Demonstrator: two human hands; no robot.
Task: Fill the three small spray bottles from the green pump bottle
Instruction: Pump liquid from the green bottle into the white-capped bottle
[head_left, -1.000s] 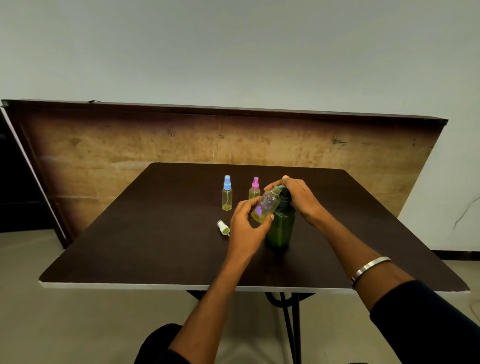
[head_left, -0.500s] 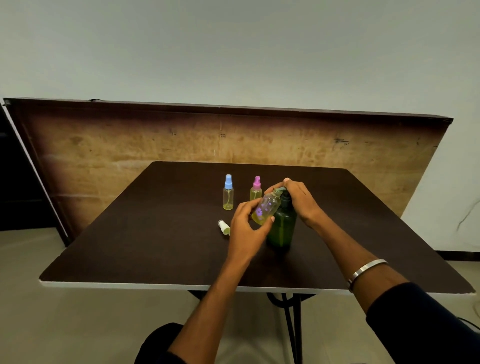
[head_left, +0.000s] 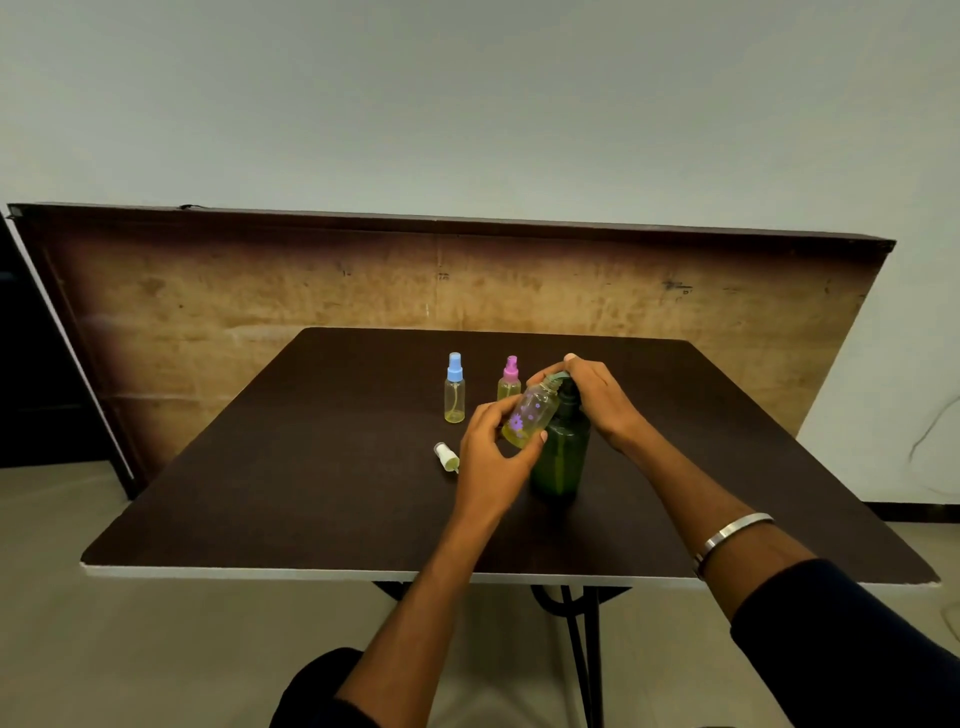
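The green pump bottle (head_left: 561, 457) stands upright near the middle of the dark table (head_left: 311, 467). My right hand (head_left: 597, 400) lies over its pump head, fingers curled around the nozzle. My left hand (head_left: 488, 452) grips a clear small bottle with purple flowers (head_left: 531, 418), uncapped and tilted, its mouth up against the pump spout; yellowish liquid sits at its bottom. Its white spray cap (head_left: 445, 456) lies on the table to the left. A blue-capped spray bottle (head_left: 454, 388) and a pink-capped spray bottle (head_left: 509, 380) stand behind, both holding yellowish liquid.
A big brown board (head_left: 260, 291) leans against the wall behind the table. The table's white front edge (head_left: 260, 571) runs close to my body, with black metal legs (head_left: 576, 644) below. A silver bangle (head_left: 732, 535) circles my right wrist.
Almost nothing has shifted: both hands keep their hold at the pump bottle, and the view has drifted slightly.
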